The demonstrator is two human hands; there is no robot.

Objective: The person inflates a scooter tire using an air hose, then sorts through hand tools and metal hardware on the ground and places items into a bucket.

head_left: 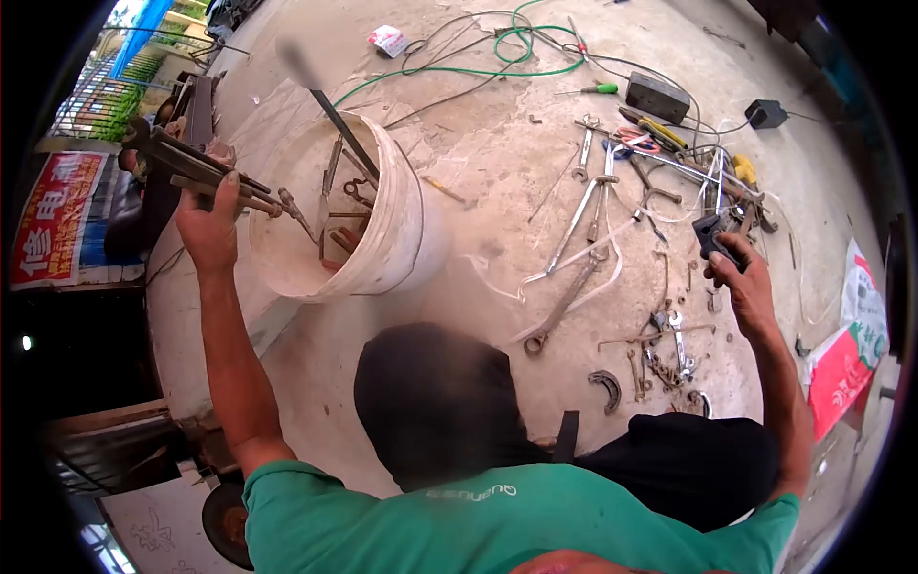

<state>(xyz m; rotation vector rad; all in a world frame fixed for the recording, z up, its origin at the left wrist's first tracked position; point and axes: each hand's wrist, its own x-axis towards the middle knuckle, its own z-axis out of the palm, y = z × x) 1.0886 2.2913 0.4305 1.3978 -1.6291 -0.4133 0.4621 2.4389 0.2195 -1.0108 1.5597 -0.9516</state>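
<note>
My left hand [208,225] is raised at the left rim of a white bucket [406,215], closed around a bundle of long metal tools [172,148]. One end looks like an open-end wrench; the others I cannot name. Rusty metal tools [349,191] lie and lean inside the bucket, with a long dark bar sticking out over its far rim. On the right, my right hand [746,277] pinches a small black tool part [712,234] with a notched end, just above the floor. Close to that hand is a pile of tools [736,206].
Wrenches [564,297] and white straps lie across the concrete. Nearer my knees are small wrenches [679,344] and a curved dark piece [605,390]. Farther off are a green-handled screwdriver [601,89], a dark block [657,98] and a green hose [449,70]. A printed sack [851,344] lies at right.
</note>
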